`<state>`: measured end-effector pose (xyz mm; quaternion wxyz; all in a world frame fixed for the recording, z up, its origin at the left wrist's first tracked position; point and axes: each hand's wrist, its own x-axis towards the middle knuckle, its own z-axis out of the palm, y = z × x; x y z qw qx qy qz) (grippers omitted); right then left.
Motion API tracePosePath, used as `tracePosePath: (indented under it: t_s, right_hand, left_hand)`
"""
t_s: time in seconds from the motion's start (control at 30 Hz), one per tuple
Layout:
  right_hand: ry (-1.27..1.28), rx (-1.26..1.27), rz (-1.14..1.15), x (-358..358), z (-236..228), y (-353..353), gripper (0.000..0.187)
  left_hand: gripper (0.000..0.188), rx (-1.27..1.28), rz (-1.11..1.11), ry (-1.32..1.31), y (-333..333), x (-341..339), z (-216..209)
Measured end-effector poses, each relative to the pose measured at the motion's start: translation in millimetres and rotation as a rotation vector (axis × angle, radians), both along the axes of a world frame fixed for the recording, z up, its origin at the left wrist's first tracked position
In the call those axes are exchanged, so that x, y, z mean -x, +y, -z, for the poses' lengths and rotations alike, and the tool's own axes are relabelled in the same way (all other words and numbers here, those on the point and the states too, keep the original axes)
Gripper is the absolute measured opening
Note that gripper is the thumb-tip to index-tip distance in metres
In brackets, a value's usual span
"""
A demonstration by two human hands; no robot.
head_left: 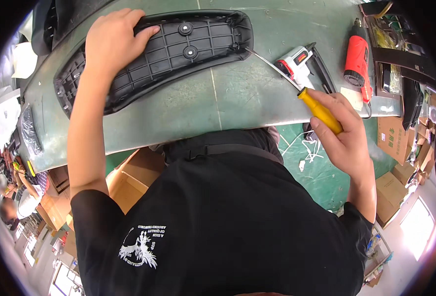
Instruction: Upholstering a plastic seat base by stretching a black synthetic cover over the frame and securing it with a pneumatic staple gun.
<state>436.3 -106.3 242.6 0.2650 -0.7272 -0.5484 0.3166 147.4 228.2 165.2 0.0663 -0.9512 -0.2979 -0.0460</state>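
A long black padded panel (151,58), perhaps a seat part, lies with its ribbed plastic back up and a dark cover folded round its rim. My left hand (113,42) grips its far edge left of the middle, fingers over the rim and thumb on the ribs. A screwdriver (326,114) with a yellow handle is held in my closed right hand (343,133). Its thin metal shaft slants up and left, and the tip meets the panel's right end at the folded cover. Whether the tip is under the cover I cannot tell.
On the green table (178,118), a white and red staple gun (301,61) lies just beyond the screwdriver's shaft. A red heat gun (357,56) lies farther right, near black parts. Cardboard boxes (393,140) stand at the right. Another person (28,197) is at the far left.
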Motion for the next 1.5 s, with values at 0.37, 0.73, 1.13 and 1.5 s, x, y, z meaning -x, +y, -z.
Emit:
tracePosePath:
  t_s: [0.37, 0.73, 1.13, 1.5]
  right_hand:
    - [-0.601, -0.005, -0.364, 16.9, -24.1, 49.8, 0.042]
    - [-0.562, 0.216, -0.532, 9.6, -56.3, 109.4, 0.045]
    - [0.068, -0.077, -0.334, -78.0, 68.5, 38.4, 0.042]
    - [-0.185, -0.173, -0.280, -48.0, 45.5, 35.5, 0.040]
  left_hand:
    - [0.033, 0.126, 0.432, -1.458, -9.7, -19.9, 52.1]
    - [0.028, 0.000, 0.238, -0.860, -13.1, 3.4, 18.7]
    - [0.030, -0.064, 0.164, -0.316, 10.1, 6.9, 23.0]
    - [0.032, 0.367, 0.504, -1.156, 20.1, -6.0, 46.1]
